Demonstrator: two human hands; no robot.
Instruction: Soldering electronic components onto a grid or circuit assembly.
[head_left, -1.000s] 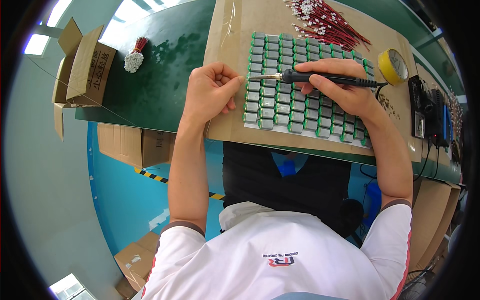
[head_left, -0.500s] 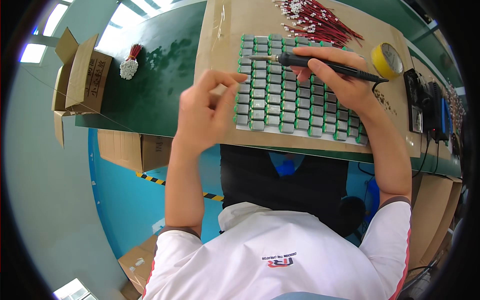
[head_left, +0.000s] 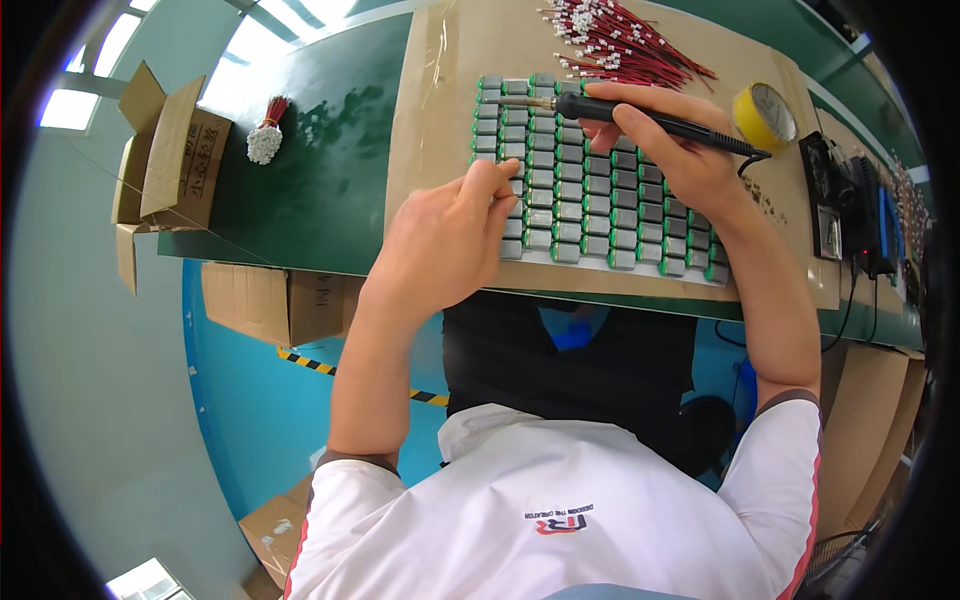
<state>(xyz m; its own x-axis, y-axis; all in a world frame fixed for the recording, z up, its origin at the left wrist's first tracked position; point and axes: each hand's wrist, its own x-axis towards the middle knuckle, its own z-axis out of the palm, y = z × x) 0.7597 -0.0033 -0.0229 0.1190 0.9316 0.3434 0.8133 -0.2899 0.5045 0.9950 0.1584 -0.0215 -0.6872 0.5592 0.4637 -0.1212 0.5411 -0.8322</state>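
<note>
Rows of small grey blocks with green edges [head_left: 568,190] lie on a white sheet in front of me. My right hand [head_left: 680,145] grips a black soldering iron [head_left: 640,122] above the far rows, its metal tip pointing left over the upper left blocks. My left hand [head_left: 440,238] is over the left edge of the rows, fingers curled in, with the index fingertip against or just above a block. Whatever sits between thumb and fingers, if anything, is hidden.
Behind the blocks lies a pile of red wires with white connectors [head_left: 630,45]. A yellow tape roll [head_left: 765,115] and a black soldering station [head_left: 850,200] stand to the right. On the green tabletop at left are a bundle of wires [head_left: 265,140] and an open cardboard box [head_left: 175,165].
My left hand has moved right and slightly down onto the blocks' left columns. The soldering iron stays in my right hand, shifted very slightly.
</note>
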